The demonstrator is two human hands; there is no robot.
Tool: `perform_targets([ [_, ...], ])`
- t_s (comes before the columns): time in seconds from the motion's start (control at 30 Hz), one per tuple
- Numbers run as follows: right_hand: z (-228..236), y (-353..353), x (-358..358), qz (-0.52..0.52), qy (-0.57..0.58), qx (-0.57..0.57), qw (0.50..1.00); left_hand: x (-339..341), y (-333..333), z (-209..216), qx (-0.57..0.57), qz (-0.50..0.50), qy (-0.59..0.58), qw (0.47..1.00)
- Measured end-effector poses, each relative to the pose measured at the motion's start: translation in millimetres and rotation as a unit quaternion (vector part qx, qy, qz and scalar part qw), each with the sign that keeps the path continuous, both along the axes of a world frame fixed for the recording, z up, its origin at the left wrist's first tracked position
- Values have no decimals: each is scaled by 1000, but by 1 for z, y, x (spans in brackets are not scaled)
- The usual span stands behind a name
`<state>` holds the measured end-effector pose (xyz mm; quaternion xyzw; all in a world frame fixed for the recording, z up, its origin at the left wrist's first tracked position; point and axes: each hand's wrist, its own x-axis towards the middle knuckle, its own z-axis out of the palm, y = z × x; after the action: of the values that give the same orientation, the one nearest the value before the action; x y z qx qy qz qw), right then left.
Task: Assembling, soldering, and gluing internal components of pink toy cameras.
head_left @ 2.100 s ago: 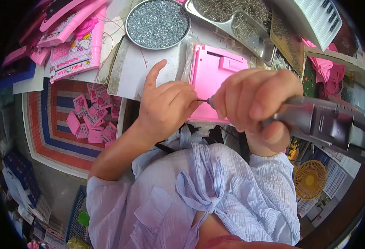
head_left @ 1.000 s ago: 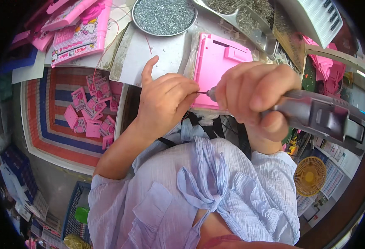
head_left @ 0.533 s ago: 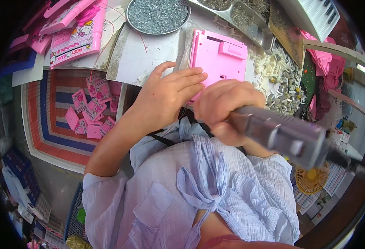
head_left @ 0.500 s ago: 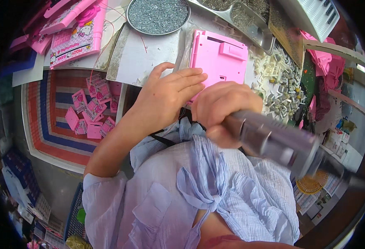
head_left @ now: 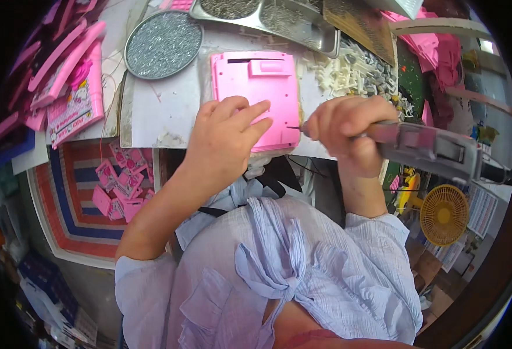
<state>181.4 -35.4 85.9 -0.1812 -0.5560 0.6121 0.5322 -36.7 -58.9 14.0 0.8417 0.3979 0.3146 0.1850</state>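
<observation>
A pink plastic casing (head_left: 276, 93) lies on the white work surface in front of me, with a slot and a raised block at its far end and small holes along its edges. My left hand (head_left: 224, 134) rests on its near left part, fingers apart and extended over the surface. My right hand (head_left: 352, 125) is wrapped around a grey electric screwdriver (head_left: 425, 145), held nearly level with its cable end toward the right. The thin dark bit points left, over the casing's near right corner; whether the tip touches a screw there I cannot tell.
A round metal tray of small screws (head_left: 163, 43) stands far left of the casing. Behind it sits a divided steel tray (head_left: 259, 23). Small white and metal parts (head_left: 355, 72) lie in a heap at right. Pink cases (head_left: 78, 104) are stacked left, above a striped-lined bin (head_left: 73, 200).
The screwdriver has swung leveller, and its bit now shows over the casing. My right hand has moved off the casing's near edge to its right side. The whole view has shifted.
</observation>
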Motion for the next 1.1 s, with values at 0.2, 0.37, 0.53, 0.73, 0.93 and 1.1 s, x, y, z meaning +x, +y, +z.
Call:
perform_targets([
  [0.2,-15,-6,1,-70,-160,71,982,9,2,-2,4,10,28,1000],
  [0.37,-25,1,3,-52,-173,111,977,6,9,7,-61,-3,-4,998],
  [0.53,-4,18,11,-23,-22,31,999,18,67,4,37,77,1,996],
  [0.73,-5,30,41,-145,8,15,989,35,75,-12,87,64,22,994],
  [0.93,-22,49,25,-148,-76,34,985,33,70,-15,33,70,5,997],
  [1.1,-37,57,15,-168,-116,70,976,38,72,-12,32,67,8,997],
])
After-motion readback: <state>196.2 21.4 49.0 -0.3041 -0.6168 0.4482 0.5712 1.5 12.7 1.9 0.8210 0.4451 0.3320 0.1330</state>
